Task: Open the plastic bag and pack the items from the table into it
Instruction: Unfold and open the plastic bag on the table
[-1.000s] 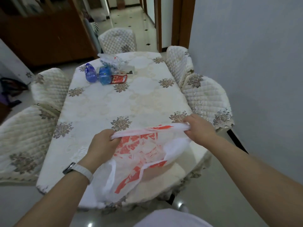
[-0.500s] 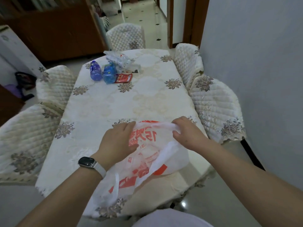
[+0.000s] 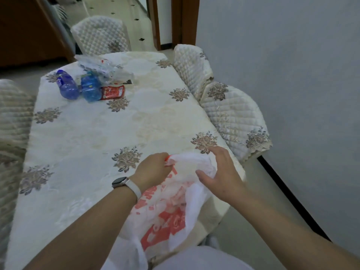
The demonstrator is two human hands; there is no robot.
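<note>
Your left hand (image 3: 153, 168) pinches the top edge of the plastic bag (image 3: 165, 217), fingers curled. Your right hand (image 3: 222, 172) touches the bunched top just beside it, thumb and fingers spread. The bag lies at the table's (image 3: 87, 143) near right corner. At the far end lie two blue bottles (image 3: 67, 87), a red packet (image 3: 113, 92) and clear wrapping (image 3: 101, 67).

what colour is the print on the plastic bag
Red-orange print on a white plastic bag, seen in the head view.
</note>
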